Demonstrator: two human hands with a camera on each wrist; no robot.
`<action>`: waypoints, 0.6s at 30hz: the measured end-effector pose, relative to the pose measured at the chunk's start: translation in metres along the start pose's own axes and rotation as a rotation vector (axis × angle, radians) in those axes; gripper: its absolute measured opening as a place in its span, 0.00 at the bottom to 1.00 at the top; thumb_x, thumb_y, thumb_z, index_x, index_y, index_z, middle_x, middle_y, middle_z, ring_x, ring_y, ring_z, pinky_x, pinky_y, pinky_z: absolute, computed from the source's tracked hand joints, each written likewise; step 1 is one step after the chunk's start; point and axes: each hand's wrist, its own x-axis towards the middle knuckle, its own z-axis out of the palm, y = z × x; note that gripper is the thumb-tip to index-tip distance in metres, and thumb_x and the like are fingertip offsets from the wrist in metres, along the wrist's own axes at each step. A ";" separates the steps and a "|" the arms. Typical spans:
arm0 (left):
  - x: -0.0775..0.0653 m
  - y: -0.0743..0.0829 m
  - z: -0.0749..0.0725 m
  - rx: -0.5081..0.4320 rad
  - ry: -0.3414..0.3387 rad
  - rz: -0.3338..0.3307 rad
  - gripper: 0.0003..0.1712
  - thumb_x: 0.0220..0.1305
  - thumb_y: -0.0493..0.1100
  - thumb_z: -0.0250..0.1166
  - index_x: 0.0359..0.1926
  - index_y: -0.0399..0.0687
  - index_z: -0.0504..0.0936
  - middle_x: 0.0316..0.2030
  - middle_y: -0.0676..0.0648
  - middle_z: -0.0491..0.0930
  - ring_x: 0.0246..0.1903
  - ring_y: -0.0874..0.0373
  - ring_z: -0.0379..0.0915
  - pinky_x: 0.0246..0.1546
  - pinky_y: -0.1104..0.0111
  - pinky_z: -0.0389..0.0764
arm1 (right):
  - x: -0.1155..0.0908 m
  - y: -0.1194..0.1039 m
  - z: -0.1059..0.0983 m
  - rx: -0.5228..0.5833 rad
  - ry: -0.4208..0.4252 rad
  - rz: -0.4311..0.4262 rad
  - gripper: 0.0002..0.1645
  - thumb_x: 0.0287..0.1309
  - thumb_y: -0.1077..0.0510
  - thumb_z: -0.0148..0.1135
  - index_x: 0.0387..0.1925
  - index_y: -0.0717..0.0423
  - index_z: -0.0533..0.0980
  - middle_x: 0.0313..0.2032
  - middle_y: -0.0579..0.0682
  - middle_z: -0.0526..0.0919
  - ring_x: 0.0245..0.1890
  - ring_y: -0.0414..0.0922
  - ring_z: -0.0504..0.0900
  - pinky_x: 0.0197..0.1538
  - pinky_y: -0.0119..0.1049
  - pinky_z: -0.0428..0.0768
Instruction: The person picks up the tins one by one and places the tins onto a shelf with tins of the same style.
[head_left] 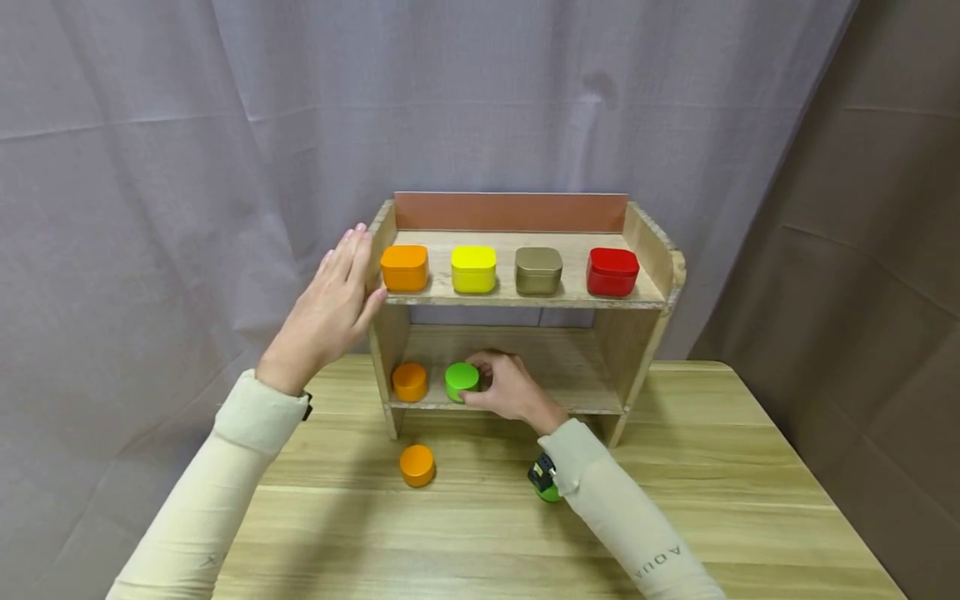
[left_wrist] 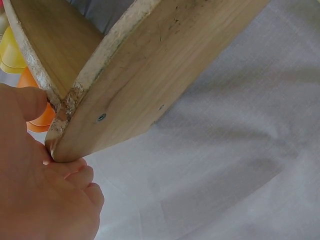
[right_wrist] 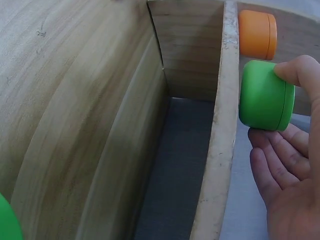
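In the head view my right hand [head_left: 512,387] grips a small round green box [head_left: 462,380] at the front of the lower shelf. The right wrist view shows the thumb on one side of the green box [right_wrist: 265,95] and fingers on the other. Beside it on that shelf is a round orange box [head_left: 409,382]. My left hand [head_left: 330,304] rests against the upper left side of the wooden shelf unit [head_left: 382,329], its fingers straight. In the left wrist view the thumb touches the front edge of the side panel [left_wrist: 125,95].
Orange [head_left: 405,268], yellow [head_left: 473,270], olive [head_left: 538,272] and red [head_left: 612,272] rounded-square boxes line the top shelf. On the table [head_left: 465,525], a round orange box [head_left: 417,465] sits in front. A green item [head_left: 550,493] is partly hidden by my right wrist. Curtains hang behind.
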 end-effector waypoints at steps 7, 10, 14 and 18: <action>-0.001 0.000 0.000 -0.002 -0.003 -0.001 0.44 0.82 0.50 0.53 0.84 0.34 0.43 0.85 0.34 0.43 0.85 0.38 0.41 0.84 0.42 0.50 | 0.000 0.004 0.003 -0.024 0.002 -0.010 0.27 0.54 0.51 0.81 0.55 0.53 0.84 0.46 0.48 0.90 0.43 0.42 0.87 0.51 0.39 0.88; 0.000 0.001 0.000 -0.001 -0.005 -0.002 0.44 0.82 0.50 0.52 0.84 0.34 0.43 0.85 0.34 0.43 0.85 0.38 0.41 0.84 0.42 0.50 | 0.000 0.005 0.004 -0.017 0.005 -0.012 0.28 0.55 0.50 0.81 0.56 0.54 0.84 0.47 0.49 0.90 0.44 0.43 0.88 0.52 0.40 0.88; 0.000 0.001 0.000 -0.002 -0.007 -0.006 0.44 0.83 0.50 0.52 0.84 0.34 0.42 0.85 0.34 0.43 0.85 0.38 0.41 0.84 0.42 0.50 | -0.001 0.005 0.002 -0.005 0.001 -0.009 0.31 0.55 0.50 0.81 0.58 0.56 0.83 0.49 0.51 0.90 0.46 0.45 0.89 0.53 0.42 0.89; 0.000 0.000 0.000 -0.001 -0.010 -0.009 0.44 0.83 0.50 0.52 0.84 0.35 0.42 0.85 0.34 0.42 0.85 0.38 0.40 0.84 0.42 0.50 | -0.005 0.004 -0.003 0.013 -0.007 -0.009 0.35 0.55 0.49 0.81 0.61 0.60 0.82 0.53 0.54 0.89 0.50 0.48 0.89 0.58 0.43 0.88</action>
